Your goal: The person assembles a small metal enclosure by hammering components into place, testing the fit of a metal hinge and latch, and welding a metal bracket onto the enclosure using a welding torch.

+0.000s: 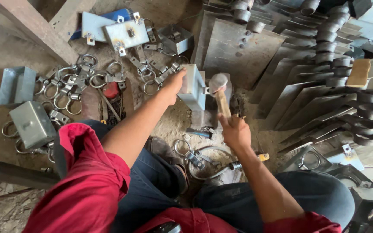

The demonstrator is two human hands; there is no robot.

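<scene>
- The floor (5, 51) is bare, dusty concrete, strewn with grit and small debris.
- A wooden beam (35, 26) slants across the upper left corner.
- A dark metal bar (14, 172) crosses the lower left.
- Stacked metal sheets (307, 86) with rolled ends fill the right side, overlapping in rows.
- Daylight falls evenly from above, with soft shadows under the stacks.

Stacked metal blades (281, 82) (ring clamps (72, 82) left)
</scene>
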